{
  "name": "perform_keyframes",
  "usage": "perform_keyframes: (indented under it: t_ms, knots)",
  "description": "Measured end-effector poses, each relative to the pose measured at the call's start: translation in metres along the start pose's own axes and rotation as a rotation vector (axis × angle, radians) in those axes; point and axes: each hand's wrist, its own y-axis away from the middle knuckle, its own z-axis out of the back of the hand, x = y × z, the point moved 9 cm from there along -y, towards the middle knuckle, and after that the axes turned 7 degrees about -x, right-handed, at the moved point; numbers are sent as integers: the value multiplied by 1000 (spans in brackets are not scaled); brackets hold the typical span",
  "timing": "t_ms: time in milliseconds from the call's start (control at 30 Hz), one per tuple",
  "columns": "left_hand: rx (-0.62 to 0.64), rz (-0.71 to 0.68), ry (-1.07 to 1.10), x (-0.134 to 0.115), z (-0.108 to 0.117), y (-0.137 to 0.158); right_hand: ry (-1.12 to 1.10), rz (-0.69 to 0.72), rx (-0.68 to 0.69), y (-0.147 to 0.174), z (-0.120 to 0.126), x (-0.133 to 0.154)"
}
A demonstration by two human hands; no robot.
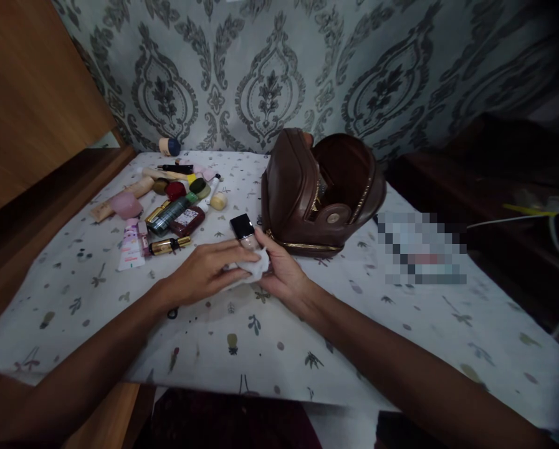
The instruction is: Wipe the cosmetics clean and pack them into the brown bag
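Note:
A small bottle with a square black cap [242, 227] and a beige body, like a foundation bottle, is tilted between my hands over the table. My right hand [286, 274] is closed around its right side. A crumpled white wipe [255, 268] is pressed to the lower part of the bottle by the fingers of my left hand [207, 268]. Both hands touch each other's work closely, so the bottle's lower end is hidden. Just behind my right hand stands a brown leather bag [291, 187], its zipped top open and its inside mostly dark.
Several cosmetics lie at the left, among them a dark red bottle [188, 221], a gold-and-black bottle [169, 245], a white tube [131, 246] and a pink sponge [126, 204]. A blue-capped item [169, 147] lies far back. A blurred-out object [424, 249] is at the right, near a white cable [503, 219].

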Motion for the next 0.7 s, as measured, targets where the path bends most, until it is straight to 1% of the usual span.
perform_keyframes:
  t_ms: [167,233,300,467,533,633,700]
  knots:
    - [-270,184,-141,22,31,0,-51,42,-52,-4,6,3]
    - [-311,220,-165,27,35,2,-50,39,-63,-5,10,2]
    - [-293,203,-146,26,31,2,-43,31,-67,-6,12,2]
    - [-88,71,-31,12,4,0,-22,-11,-77,-6,11,1]
    - [-41,13,-38,5,-2,1,-23,-45,-90,-5,9,-1]
    - [-23,-122,-146,-11,-6,3,-30,-102,-102,-1,6,-5]
    - [-42,-238,-326,-24,-9,6,-58,-117,-96,1,5,-5]
